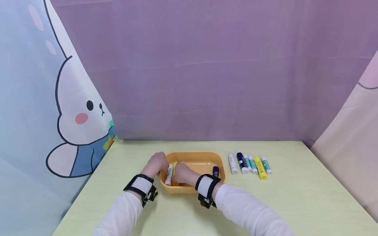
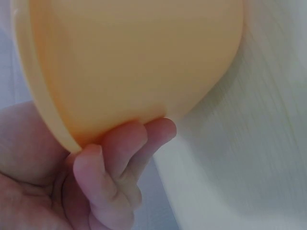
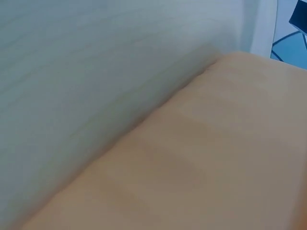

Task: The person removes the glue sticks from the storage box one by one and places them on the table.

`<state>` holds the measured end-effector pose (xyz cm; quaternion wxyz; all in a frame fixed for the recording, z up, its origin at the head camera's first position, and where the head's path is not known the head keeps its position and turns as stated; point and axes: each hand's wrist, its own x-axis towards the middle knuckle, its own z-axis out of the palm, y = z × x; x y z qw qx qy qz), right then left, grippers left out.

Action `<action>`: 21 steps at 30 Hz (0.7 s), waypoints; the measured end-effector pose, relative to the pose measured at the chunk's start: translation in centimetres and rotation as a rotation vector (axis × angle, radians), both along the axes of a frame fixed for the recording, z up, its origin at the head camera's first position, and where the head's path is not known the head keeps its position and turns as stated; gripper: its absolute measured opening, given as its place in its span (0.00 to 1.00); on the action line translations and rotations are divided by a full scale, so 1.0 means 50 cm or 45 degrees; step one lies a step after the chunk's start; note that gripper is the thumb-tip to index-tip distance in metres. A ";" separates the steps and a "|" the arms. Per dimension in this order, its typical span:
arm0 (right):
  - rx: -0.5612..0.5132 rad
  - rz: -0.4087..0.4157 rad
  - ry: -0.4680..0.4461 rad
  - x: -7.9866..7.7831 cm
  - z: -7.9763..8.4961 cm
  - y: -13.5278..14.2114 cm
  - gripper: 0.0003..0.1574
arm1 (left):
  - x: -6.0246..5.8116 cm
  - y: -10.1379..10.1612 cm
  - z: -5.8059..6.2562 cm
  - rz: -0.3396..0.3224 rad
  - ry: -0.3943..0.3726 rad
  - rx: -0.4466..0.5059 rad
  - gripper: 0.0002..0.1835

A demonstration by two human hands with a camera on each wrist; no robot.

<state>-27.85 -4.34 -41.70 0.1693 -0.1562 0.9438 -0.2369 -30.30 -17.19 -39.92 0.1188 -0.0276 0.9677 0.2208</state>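
In the head view, grips the left end of the tray (image 1: 203, 159) with the left hand (image 1: 157, 161). Reaches inside with the right hand (image 1: 183, 173), fingers bent, over the yellow stick (image 1: 175, 164); cannot tell whether pinching it or merely touching. Shows the white stick (image 1: 168, 175) in the tray between both hands, and the navy stick (image 1: 216, 171) at the right end. Leaves open tray floor between the right hand and the navy stick, plus a strip of desk (image 1: 295, 196) between the right rim and the row of sticks (image 1: 260, 167). Leaves more room in front and behind, up to the desk's far edge.

In the left wrist view, clasps the rim, with fingers (image 2: 122, 143) curled against the outer wall. Shows open desk past the wall's curved edge.

In the right wrist view, shows mostly blurred tray wall, its edge slanting across pale desk. Cannot tell the right hand's hold here either.
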 end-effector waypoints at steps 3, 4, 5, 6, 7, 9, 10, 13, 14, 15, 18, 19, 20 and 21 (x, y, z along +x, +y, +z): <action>-0.065 -0.019 -0.032 -0.003 -0.002 0.001 0.36 | 0.000 0.000 0.000 0.001 0.001 0.000 0.06; -0.083 -0.026 -0.031 -0.004 -0.001 0.002 0.31 | 0.000 0.000 0.000 0.002 0.001 -0.001 0.06; -0.097 -0.031 -0.038 -0.004 -0.001 0.002 0.25 | 0.000 0.001 0.000 0.001 0.000 -0.004 0.06; -0.113 -0.037 -0.052 -0.005 -0.001 0.003 0.21 | 0.000 0.001 0.000 0.002 -0.002 -0.006 0.06; -0.132 -0.045 -0.064 -0.005 -0.002 0.003 0.18 | 0.000 0.001 0.000 0.003 -0.005 -0.009 0.06; -0.169 -0.065 -0.092 -0.004 -0.003 0.003 0.17 | -0.001 0.001 0.000 0.005 -0.012 -0.015 0.06; -0.192 -0.076 -0.108 -0.003 -0.002 0.004 0.16 | -0.001 0.001 0.000 0.008 -0.018 -0.017 0.07; -0.228 -0.102 -0.139 -0.003 -0.005 0.003 0.15 | -0.002 0.001 -0.001 0.016 -0.026 -0.021 0.08; -0.234 -0.109 -0.146 -0.003 -0.006 0.003 0.14 | -0.002 0.001 -0.001 0.018 -0.027 -0.022 0.08; -0.239 -0.117 -0.158 -0.003 -0.006 0.002 0.14 | -0.002 0.001 -0.001 0.018 -0.025 -0.023 0.08; -0.216 -0.127 -0.165 -0.002 -0.004 0.001 0.16 | -0.001 0.001 -0.001 0.016 -0.023 -0.025 0.08; -0.204 -0.130 -0.170 -0.002 -0.002 0.001 0.18 | -0.001 0.001 -0.001 0.016 -0.023 -0.025 0.08; -0.186 -0.129 -0.166 -0.002 0.000 0.001 0.19 | -0.001 0.001 -0.001 0.015 -0.022 -0.025 0.08; -0.176 -0.130 -0.165 -0.002 0.003 0.001 0.19 | 0.000 0.001 -0.001 0.014 -0.023 -0.027 0.08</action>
